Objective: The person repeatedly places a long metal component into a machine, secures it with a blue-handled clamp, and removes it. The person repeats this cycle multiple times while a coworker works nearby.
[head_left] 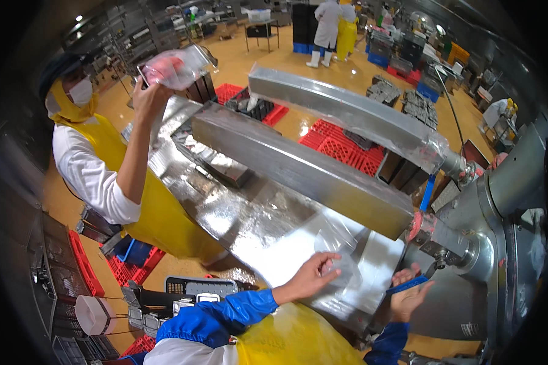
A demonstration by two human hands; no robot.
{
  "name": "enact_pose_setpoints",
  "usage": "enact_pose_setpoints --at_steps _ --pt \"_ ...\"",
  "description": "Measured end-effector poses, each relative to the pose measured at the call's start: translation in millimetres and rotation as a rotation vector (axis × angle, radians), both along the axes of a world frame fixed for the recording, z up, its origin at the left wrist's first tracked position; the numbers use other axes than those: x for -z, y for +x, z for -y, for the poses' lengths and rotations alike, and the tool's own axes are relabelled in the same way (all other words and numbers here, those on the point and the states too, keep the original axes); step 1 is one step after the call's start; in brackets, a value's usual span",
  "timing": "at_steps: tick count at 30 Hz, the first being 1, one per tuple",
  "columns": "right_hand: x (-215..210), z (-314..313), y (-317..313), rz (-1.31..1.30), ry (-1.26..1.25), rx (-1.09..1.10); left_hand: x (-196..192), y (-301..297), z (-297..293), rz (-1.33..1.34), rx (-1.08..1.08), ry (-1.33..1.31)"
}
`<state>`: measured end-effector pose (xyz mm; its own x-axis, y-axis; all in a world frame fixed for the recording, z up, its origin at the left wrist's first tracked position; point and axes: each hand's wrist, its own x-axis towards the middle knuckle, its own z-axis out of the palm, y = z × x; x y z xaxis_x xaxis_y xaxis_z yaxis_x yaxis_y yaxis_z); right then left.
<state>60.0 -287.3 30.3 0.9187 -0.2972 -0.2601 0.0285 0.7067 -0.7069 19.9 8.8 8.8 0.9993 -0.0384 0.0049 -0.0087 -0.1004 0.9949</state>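
Observation:
My left hand [307,278] is over a white board [286,252], its thumb and fingers apart beside clear plastic film [341,277]. The film's edges are hard to make out. My right hand [403,304] is loosely curled round a blue lever handle [408,285], which crosses the palm below the machine's near outlet [438,240]. A long metal box-shaped mould [304,170] extends from that outlet, with pink residue at the joint. A second mould [347,103], wrapped in clear film, lies parallel behind it.
Across the wet steel table [225,213], a co-worker in a yellow apron [158,225] raises a clear bag of pink material [167,67]. Red crates [341,146] stand beyond the moulds. A grey crate [201,286] is at my lower left. Other people work farther back.

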Motion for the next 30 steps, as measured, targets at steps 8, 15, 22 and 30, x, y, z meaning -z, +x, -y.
enact_pose_setpoints --at_steps 8,15,22,30 --pt "150.6 -22.1 -46.9 0.094 -0.587 -0.832 13.8 -33.7 37.4 -0.116 0.014 0.196" --pt "130.4 -30.1 -36.5 -0.03 -0.684 -0.871 9.5 -37.0 31.6 -0.135 -0.022 0.232" --pt "105.8 -108.2 11.6 -0.104 -0.339 -0.594 19.2 -19.6 -28.8 -0.085 0.068 0.351" --pt "57.2 -268.6 115.5 0.017 -0.345 -1.179 13.8 37.5 -223.3 -0.252 -0.011 -0.867"
